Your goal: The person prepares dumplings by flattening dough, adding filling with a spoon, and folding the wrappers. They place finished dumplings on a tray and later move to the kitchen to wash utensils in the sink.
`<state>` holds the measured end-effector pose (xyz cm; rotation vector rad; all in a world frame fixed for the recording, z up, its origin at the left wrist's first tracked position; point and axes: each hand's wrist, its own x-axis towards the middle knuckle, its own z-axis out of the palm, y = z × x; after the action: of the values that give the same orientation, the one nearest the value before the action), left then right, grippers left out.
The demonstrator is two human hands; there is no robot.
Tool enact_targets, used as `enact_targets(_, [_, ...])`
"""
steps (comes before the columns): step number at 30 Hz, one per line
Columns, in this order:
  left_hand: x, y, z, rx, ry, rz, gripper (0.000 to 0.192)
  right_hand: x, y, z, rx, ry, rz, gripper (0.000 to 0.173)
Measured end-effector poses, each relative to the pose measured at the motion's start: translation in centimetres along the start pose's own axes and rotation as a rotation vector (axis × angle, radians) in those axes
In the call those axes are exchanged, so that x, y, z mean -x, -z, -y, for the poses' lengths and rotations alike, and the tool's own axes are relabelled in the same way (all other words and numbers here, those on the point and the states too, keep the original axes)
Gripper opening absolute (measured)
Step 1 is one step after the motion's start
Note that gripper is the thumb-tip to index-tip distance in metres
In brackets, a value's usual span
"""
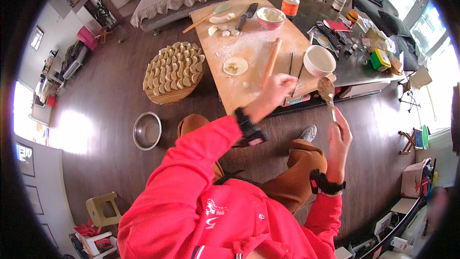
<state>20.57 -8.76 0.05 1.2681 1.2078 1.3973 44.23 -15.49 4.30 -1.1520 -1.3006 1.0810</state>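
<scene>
My left hand, blurred, is over the near right part of a floured wooden board, beside dark chopsticks; its grip cannot be made out. A rolling pin lies just beyond it. My right hand holds a metal spoon off the board's right corner, its bowl bearing brownish filling. Near the spoon stands a white bowl. A round dough wrapper with a little filling lies flat on the board. Farther back are dough pieces, a dough roll and a pink bowl of flour.
Left of the board, a round wooden tray carries rows of dumplings. A steel basin is on the floor. A dark-handled utensil, a spatula and a red-labelled bottle are at the back. The dark table holds clutter.
</scene>
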Motion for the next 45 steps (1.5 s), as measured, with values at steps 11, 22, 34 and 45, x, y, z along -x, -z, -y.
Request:
enact_targets(11, [2.9,17.7,2.1,-1.089,-0.299,-0.301,0.013,1.2,-9.1,0.5,-0.101,-0.017,0.182,0.038])
enact_targets(22, [1.9,17.3,4.2,-1.127,-0.237,-0.316,0.013,-0.4,-11.0,-0.2,-0.071,-0.138,0.178,0.038])
enact_targets(34, [-0.1,17.6,5.1,-1.099,-0.244,-0.356,0.016,-1.2,-13.8,-0.2,-0.055,-0.078,0.224,0.038])
enact_targets(45, [-5.6,20.6,3.5,-0.741,-0.065,-0.158,0.025,-4.2,-18.5,-2.2,-0.009,-0.063,0.253,0.033])
